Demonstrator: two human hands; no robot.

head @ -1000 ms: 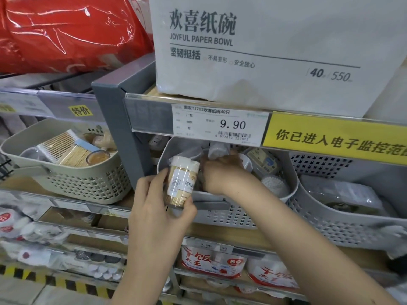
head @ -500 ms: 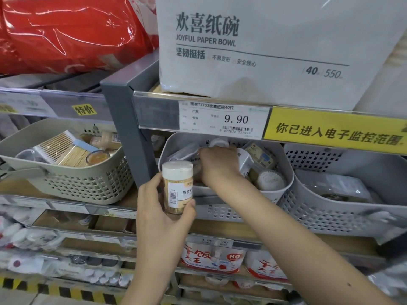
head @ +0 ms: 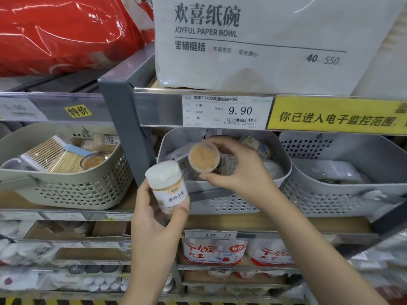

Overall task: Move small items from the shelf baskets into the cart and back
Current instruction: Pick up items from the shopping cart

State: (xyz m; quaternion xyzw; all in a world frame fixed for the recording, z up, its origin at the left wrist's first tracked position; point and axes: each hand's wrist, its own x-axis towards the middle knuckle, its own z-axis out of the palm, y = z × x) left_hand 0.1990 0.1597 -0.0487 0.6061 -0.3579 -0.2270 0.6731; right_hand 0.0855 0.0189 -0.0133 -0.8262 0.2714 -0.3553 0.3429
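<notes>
Two toothpick jars are in hand: left hand (head: 154,219) grips one jar (head: 168,187) by its sides below the basket (head: 284,170); right hand (head: 240,170) pinches another jar (head: 204,158) over it. Light, stiff, probably slick plastic; hold the sides.

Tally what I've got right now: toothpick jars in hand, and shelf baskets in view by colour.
Toothpick jars in hand: 2, an upright jar in the left hand, a second jar end-on in the right hand
Beige basket: 1
Grey baskets: 2, middle, right
Total: 5
</notes>
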